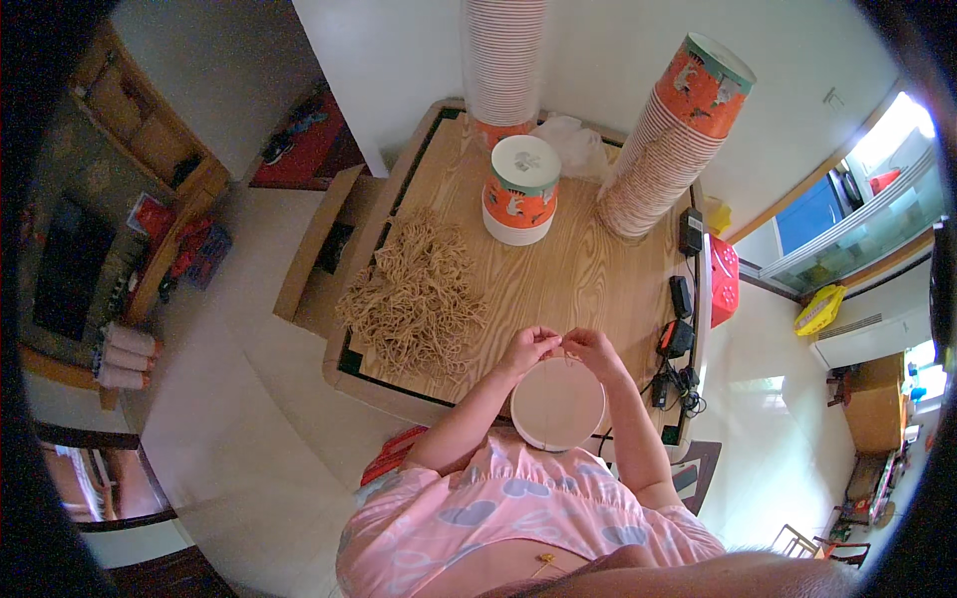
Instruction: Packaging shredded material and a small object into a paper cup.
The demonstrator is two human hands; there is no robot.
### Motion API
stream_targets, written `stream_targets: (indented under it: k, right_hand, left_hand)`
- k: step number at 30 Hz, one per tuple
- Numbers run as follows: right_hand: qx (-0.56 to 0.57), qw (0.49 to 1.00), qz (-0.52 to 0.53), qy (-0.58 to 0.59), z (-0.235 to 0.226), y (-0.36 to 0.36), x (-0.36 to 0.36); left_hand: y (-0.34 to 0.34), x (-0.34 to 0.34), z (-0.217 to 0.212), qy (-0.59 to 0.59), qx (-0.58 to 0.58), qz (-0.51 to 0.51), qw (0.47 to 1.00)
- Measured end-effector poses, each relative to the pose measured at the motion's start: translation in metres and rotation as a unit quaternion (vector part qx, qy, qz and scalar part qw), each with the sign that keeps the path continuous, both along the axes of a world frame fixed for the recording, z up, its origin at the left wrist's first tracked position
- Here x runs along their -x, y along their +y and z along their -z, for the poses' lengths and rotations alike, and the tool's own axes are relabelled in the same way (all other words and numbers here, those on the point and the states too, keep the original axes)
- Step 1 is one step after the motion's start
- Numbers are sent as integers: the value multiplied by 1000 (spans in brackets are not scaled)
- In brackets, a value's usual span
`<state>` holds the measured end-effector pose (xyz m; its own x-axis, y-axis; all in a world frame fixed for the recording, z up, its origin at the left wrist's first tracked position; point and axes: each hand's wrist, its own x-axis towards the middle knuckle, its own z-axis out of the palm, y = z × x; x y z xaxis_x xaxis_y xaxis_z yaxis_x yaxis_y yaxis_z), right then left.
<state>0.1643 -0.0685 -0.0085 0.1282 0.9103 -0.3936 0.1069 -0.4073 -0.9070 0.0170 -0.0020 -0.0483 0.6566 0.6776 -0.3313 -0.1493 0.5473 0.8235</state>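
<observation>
Your left hand [533,346] comes in over the near edge of the table [573,284], its fingers bent inward toward your right hand [592,351], so that the two sets of fingertips almost meet. You have them at the far rim of a pale round tub [556,407]; whether either hand is clamped on the rim or on something small there, you cannot tell from this view.

The tub lies just on your side of both hands, between your forearms and close against your patterned pink top [518,488]. Its round face points up toward you, and the outline is nearly circular, so no long axis shows across it; the depth of its wall is hidden beneath. A faint thin line runs down the face, from the fingertips toward you.

To the left of your left hand, apart from it, a loose heap of tan cord [419,299] spreads on the wood, its strands pointing every way. Beyond your hands, an orange patterned bucket [520,194] stands upright, with a pale round end on top. Farther off rise a tall stack of buckets [503,65] and, to its right, a second stack [663,149] that appears slanted.
</observation>
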Motion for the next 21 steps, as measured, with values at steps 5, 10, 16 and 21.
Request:
stream_targets:
  k: [5,10,16,21]
  right_hand:
    - [-24,997,-13,-67,4,-1,-6]
    - [-6,1000,-7,30,8,-7,-10]
    - [94,978,32,181,22,-25,-23]
    - [111,976,19,188,31,-28,-20]
  left_hand:
    - [1,3,3,60,-33,36,997]
    - [-7,10,-2,26,-5,8,1000]
    - [-5,31,13,-15,85,-77,993]
    - [8,24,26,98,-321,-47,941]
